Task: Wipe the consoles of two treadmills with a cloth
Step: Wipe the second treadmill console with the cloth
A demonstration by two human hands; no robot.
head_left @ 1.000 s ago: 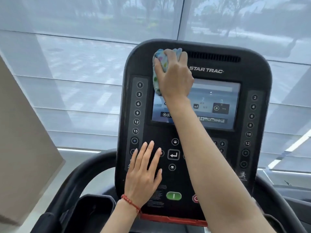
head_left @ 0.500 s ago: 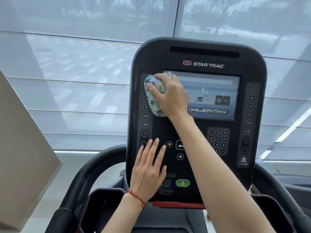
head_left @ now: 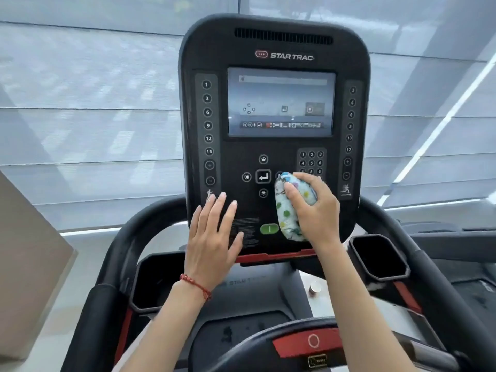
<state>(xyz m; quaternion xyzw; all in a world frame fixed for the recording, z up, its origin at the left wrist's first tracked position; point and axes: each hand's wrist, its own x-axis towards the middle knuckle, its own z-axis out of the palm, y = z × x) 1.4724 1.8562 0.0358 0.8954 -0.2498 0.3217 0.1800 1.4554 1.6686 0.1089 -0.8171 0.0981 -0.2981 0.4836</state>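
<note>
A black Star Trac treadmill console (head_left: 273, 30) stands upright in front of me, its screen (head_left: 280, 102) lit. My right hand (head_left: 315, 210) is shut on a bunched white cloth with coloured dots (head_left: 287, 210), pressed against the console's lower right, just below the number keypad and right of the green button (head_left: 269, 229). My left hand (head_left: 213, 242) lies flat with fingers spread on the console's lower left, over the printed label. It holds nothing. A red bracelet circles that wrist.
Black handrails (head_left: 126, 237) curve out from both sides of the console. Cup holders (head_left: 378, 257) sit left and right below it. A red stop button (head_left: 313, 340) is on the front bar near me. Shaded windows fill the background; a beige panel (head_left: 26, 264) stands at left.
My right hand has swept the cloth down from the console's top left, across the screen's left edge, to the lower right. My left hand stayed on the lower left panel.
</note>
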